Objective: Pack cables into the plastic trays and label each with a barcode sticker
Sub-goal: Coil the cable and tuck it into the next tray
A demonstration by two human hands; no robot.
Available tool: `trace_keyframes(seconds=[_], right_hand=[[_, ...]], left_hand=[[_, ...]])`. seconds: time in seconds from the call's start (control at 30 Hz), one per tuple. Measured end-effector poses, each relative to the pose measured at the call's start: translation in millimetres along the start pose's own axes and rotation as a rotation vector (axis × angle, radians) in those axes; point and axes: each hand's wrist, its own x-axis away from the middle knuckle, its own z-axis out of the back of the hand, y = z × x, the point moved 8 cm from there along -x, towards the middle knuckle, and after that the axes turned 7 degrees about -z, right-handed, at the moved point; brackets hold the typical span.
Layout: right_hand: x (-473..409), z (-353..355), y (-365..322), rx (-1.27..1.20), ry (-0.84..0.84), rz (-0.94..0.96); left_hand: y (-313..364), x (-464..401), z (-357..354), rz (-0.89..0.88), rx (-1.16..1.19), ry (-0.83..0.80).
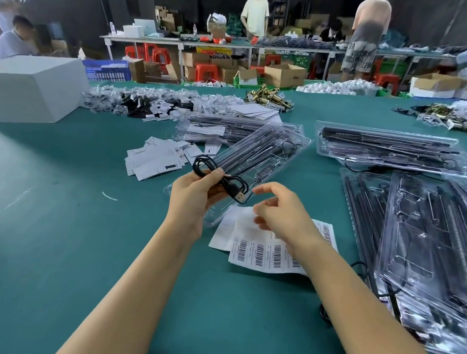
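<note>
Green table (44, 242) — coiled cable (226, 180) in left hand (195, 198), right hand (278, 211) seemingly empty.

Glossy clear plastic tray (276, 149), matt cable (233, 183)

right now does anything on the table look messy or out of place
Yes, mildly. The small white cards left of the open plastic tray lie scattered, not stacked. A black cable trails loose from under the tray pile on the right. The barcode sticker sheet looks crumpled under the right hand.
</note>
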Motion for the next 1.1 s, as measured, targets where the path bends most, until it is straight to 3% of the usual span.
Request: trace_keyframes(seconds=[0.17, 0.3, 0.53, 0.63, 0.8, 0.97, 1.1], right_hand=[[4, -7, -13, 0.175, -0.061, 0.176], [9, -21, -19, 0.272, -0.145, 0.266], [9, -19, -21, 0.504, -0.086, 0.342], [11, -14, -23, 0.568, -0.112, 0.342], [13, -6, -20, 0.683, -0.233, 0.290], [16, -5, -25, 0.758, -0.255, 0.331], [12, 4, -12, 0.725, -0.264, 0.168]], left_hand=[[1, 0, -3, -0.002, -0.093, -0.069], [2, -1, 0, -0.039, -0.121, -0.029], [-10, 0, -8, 0.036, -0.056, -0.074], [-13, 1, -12, 0.071, -0.089, -0.138], [-12, 6, -19, 0.077, -0.340, -0.342], [-12, 7, -22, 0.031, -0.497, -0.377], [-20, 11, -29, 0.045, -0.534, -0.392]])
